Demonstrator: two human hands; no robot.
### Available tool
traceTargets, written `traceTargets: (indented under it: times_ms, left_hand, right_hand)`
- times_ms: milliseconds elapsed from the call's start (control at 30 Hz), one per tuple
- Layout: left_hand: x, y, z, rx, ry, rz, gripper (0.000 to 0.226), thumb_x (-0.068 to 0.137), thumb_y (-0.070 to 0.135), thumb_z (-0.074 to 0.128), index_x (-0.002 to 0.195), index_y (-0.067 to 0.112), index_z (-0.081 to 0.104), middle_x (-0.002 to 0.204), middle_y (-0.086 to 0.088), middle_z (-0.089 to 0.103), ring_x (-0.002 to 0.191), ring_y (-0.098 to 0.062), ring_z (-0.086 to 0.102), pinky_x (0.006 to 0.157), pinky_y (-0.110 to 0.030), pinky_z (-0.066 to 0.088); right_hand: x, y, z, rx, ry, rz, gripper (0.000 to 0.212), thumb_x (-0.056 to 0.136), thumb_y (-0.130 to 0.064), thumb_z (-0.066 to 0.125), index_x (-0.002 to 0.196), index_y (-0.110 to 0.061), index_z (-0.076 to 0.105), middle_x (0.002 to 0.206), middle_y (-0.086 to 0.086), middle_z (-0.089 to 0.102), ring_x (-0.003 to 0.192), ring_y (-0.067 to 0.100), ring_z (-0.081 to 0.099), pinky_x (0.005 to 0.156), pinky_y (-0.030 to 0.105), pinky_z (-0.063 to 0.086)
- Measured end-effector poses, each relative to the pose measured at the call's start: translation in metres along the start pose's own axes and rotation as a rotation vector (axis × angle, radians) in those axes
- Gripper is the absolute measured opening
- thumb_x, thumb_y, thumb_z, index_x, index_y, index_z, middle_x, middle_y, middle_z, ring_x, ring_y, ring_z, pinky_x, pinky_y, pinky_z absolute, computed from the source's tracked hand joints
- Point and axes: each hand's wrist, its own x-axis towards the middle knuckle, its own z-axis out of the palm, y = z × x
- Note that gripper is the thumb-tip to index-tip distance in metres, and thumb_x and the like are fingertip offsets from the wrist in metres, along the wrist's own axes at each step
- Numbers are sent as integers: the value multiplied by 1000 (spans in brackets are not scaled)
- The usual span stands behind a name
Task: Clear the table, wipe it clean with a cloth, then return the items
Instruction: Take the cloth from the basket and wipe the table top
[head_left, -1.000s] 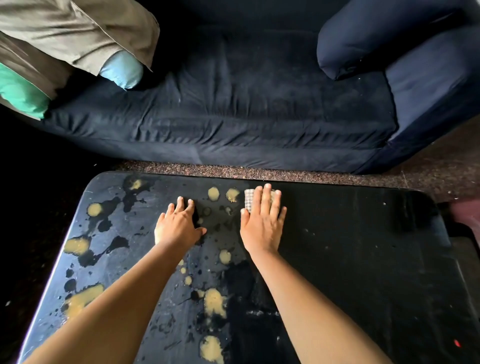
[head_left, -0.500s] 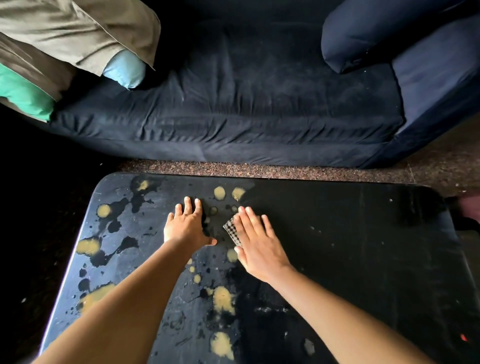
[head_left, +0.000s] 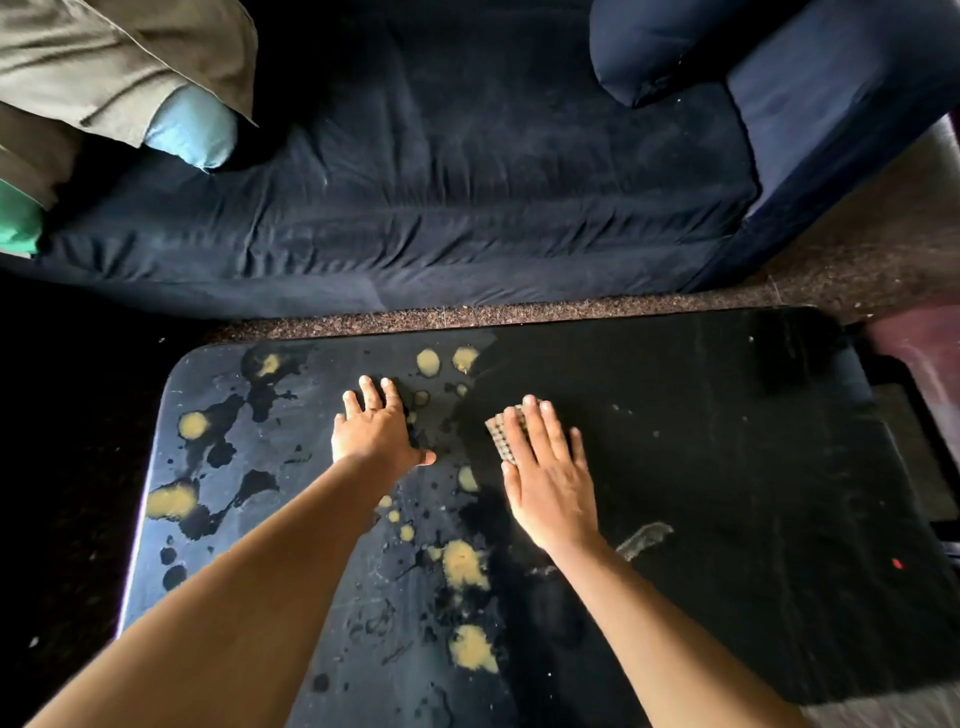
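The right hand (head_left: 548, 483) lies flat with straight fingers on a checked cloth (head_left: 503, 435), pressing it to the dark table (head_left: 727, 467) near the frame's centre; most of the cloth is hidden under the palm. The left hand (head_left: 375, 431) rests open and flat just left of it. Yellowish blotches (head_left: 462, 564) dot the table's left half. A dark sofa (head_left: 441, 182) fills the top; pillows (head_left: 189, 127) at upper left are cut off.
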Motion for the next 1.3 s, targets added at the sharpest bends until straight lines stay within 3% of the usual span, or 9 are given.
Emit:
traceTargets:
  times_ms: [67,133,300,533,700,767,933,1133,1300]
  left_hand:
    - [1,1,-1,-18,-15,3,120,74,62,68,151,7,-6,159,-18,-6,145,-39,3,112,-48,27]
    - [2,1,-1,-22,-20,10,120,75,60,68,151,6,-7,158,-18,-7,145,-40,1,111,-48,29]
    - [4,-1,2,-28,-3,22,119,75,60,68,151,5,-4,158,-19,-5,144,-41,2,111,-48,30]
    - [5,0,0,-11,-2,31,121,73,60,70,150,1,-2,156,-23,0,142,-43,8,108,-49,34]
    - [7,0,0,-3,-9,25,122,72,61,70,150,1,-2,156,-23,0,142,-43,9,108,-49,35]
    - [7,0,1,2,-4,27,121,73,61,70,150,2,-2,156,-23,1,142,-43,9,109,-49,35]
    - [6,0,1,0,-2,31,119,74,61,68,150,2,-3,156,-23,0,142,-43,9,110,-50,34]
    - [5,-1,4,-26,3,22,119,74,60,69,151,6,-4,158,-19,-4,144,-41,4,111,-49,32]
    - [4,-2,5,-61,4,20,118,76,59,69,151,8,-6,158,-16,-8,144,-39,-2,112,-50,30]
  right_hand:
    - [-5,-9,0,63,23,236,63,91,-36,27,150,-18,22,158,7,17,145,26,16,110,51,30]
    - [-12,-32,3,130,47,258,64,89,-36,29,149,-16,23,157,10,19,145,28,17,109,50,30]
    - [-41,-38,10,34,13,-272,64,89,-38,38,150,-25,21,159,1,16,146,20,15,111,47,31]
    - [-58,-27,12,141,58,427,63,87,-36,35,148,-20,29,157,6,22,144,27,21,108,49,33]
    - [-69,-48,15,100,35,-31,65,87,-37,42,149,-24,26,158,1,19,145,23,18,111,48,32]
    - [-72,-28,17,62,36,-65,63,87,-37,43,148,-27,28,158,-3,20,145,19,19,110,48,33]
    - [-70,-22,14,144,70,465,64,87,-36,37,149,-21,27,157,4,21,144,26,22,108,50,30]
    - [-77,-22,19,59,53,-119,63,87,-38,42,148,-28,27,157,-4,20,145,20,20,110,48,33]
    - [-76,-19,16,143,72,415,62,88,-38,34,148,-23,29,157,1,22,144,25,23,109,50,31]
